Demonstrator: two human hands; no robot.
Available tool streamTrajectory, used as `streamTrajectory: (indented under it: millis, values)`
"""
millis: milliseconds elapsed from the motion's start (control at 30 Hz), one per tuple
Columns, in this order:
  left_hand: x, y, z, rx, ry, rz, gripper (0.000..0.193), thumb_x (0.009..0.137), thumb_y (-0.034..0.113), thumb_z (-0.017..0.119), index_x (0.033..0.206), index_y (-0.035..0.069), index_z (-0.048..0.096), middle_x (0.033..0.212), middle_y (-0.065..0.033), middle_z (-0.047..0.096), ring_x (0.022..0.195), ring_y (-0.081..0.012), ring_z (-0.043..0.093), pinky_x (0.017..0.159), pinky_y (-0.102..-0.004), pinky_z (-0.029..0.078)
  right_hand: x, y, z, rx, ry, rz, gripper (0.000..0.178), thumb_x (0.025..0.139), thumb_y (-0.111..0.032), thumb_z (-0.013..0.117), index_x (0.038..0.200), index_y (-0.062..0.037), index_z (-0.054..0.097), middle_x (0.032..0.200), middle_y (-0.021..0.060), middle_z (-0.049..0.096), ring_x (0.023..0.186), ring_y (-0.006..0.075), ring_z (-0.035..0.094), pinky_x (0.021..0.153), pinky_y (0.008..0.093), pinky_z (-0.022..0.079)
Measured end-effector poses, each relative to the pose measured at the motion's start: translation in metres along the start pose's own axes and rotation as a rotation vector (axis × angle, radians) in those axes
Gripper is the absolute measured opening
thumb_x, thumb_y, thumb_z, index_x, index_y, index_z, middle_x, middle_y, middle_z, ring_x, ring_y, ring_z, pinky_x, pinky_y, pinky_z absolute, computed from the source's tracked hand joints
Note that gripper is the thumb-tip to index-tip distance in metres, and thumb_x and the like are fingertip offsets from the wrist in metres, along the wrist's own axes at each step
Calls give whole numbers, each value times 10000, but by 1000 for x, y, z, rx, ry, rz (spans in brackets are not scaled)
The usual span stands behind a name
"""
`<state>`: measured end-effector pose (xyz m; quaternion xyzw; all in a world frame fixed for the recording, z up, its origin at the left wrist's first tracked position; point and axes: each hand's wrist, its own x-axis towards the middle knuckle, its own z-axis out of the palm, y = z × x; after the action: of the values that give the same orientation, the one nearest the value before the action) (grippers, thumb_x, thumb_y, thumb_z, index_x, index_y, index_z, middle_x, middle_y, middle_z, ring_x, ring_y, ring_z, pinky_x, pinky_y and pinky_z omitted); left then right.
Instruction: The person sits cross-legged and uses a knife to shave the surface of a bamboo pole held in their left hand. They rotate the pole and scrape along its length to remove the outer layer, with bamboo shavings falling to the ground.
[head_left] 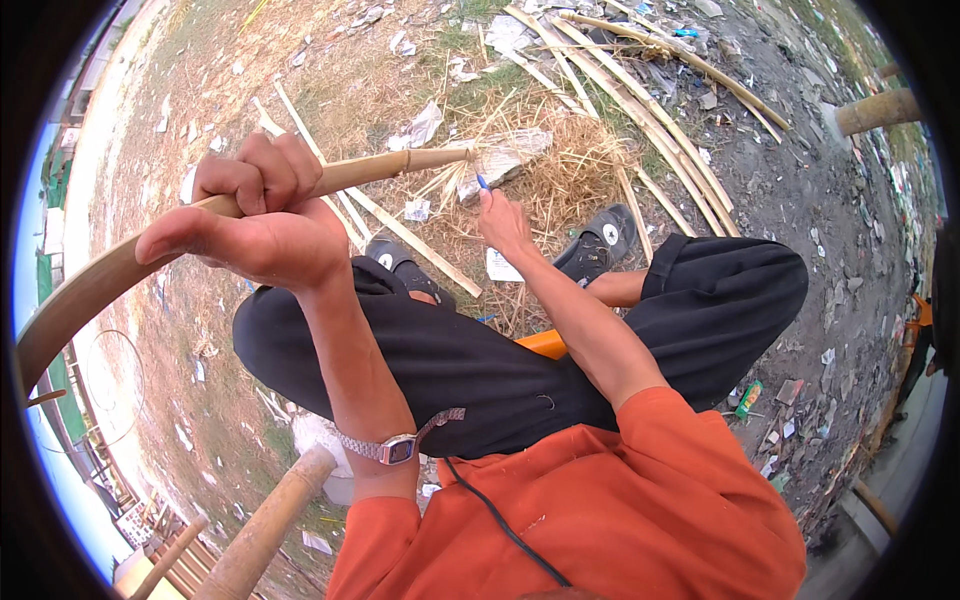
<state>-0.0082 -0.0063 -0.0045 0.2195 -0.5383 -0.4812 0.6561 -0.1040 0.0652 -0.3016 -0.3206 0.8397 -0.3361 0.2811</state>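
My left hand (265, 215) is raised at the left, its fingers curled round a long bamboo pole (375, 167). The pole runs from the far left rim to a cut end near the middle, and fisheye bending curves its near part. Just below that end, my right hand (505, 222) is closed on a slim tool with a blue part (482, 182) sticking out; its kind is too small to make out. Under the pole's end, a flat stone slab (520, 152) lies among straw-like bamboo shavings (575, 160).
Split bamboo strips (660, 125) lie on the ground at the upper right, and more strips (420, 240) near my left foot. I sit with knees spread over an orange seat (543, 344). Bamboo posts stand at the lower left (270, 520) and right (880, 110). Litter dots the ground.
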Motion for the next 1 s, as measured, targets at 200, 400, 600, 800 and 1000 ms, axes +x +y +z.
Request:
streamTrajectory:
  millis: [200,400,600,800,1000]
  values:
    - [0,-1,-8,36,-7,37,689,727,806,258,519,156,160,450,38,127,432,-94,106,430,-252,95,-3,-21,0,118,-44,-3,430,933,-375,311,905,-4,527,752,299,578,742,476,551,688,536,412]
    - [1,0,-13,37,-14,16,691,711,818,271,527,161,163,456,41,136,437,-93,98,437,-256,94,7,-18,1,153,-59,-45,419,931,-354,321,903,6,534,711,306,568,715,484,551,673,536,425]
    - [8,-3,-20,10,-59,0,690,701,825,271,538,164,154,458,49,133,438,-84,91,441,-260,97,33,-2,6,48,-47,-10,417,923,-356,336,865,6,533,717,305,571,708,486,552,684,534,431]
    - [4,-2,-11,25,-2,2,688,702,825,265,539,167,150,454,47,134,436,-82,87,436,-262,94,36,14,16,11,-96,76,436,921,-360,323,990,2,556,838,311,584,808,490,552,729,538,439]
    - [2,-1,-16,-4,7,-22,689,692,828,270,546,164,155,469,44,131,436,-88,106,440,-257,100,35,24,14,24,-163,12,426,922,-381,321,960,-17,539,856,291,588,825,479,554,749,526,433]
